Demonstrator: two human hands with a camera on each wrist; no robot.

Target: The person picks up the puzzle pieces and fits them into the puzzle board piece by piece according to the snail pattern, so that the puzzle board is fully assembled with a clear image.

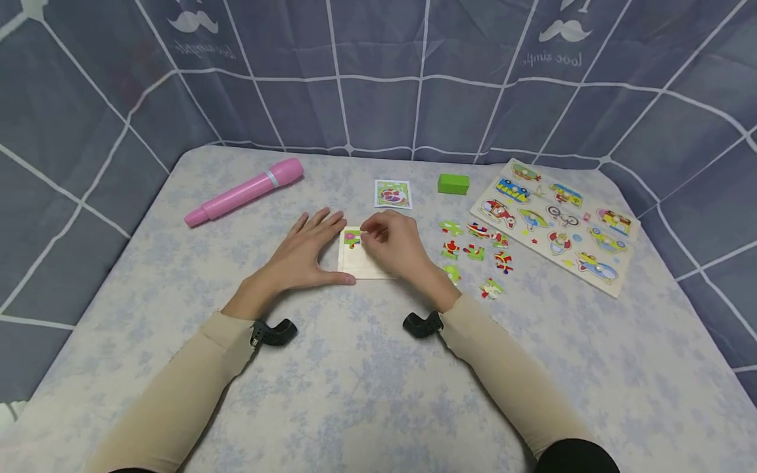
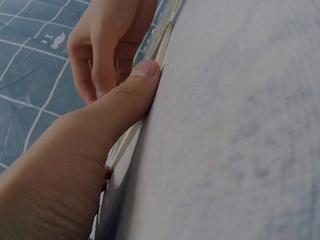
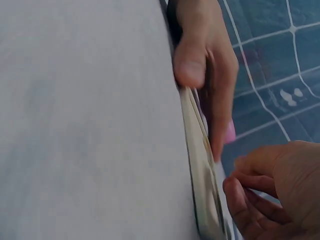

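Grey checked cloth (image 1: 378, 112) surrounds a pale table (image 1: 343, 394). From the left: a pink tube (image 1: 245, 196); the left hand (image 1: 301, 259), fingers spread against a small tray (image 1: 353, 268), where pieces (image 1: 352, 239) fill only the top-left corner, the rest in sight bare; the right hand (image 1: 397, 243) above it, fingers bent, whether pinching anything I cannot tell; a picture card (image 1: 393, 194); a green block (image 1: 453, 184); loose pieces (image 1: 450, 249), apparently most of the puzzle, unplaced; a larger board (image 1: 621, 263).

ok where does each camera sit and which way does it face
Head: on the head, looking forward and down at the jigsaw tray; sleeves, left hand, right hand show.
Left wrist: on that wrist, facing the tray's edge; left thumb near, right hand beyond.
Right wrist: likewise, right fingers near, left hand beyond.
Wrist views share tray, hands, gridded curtain.
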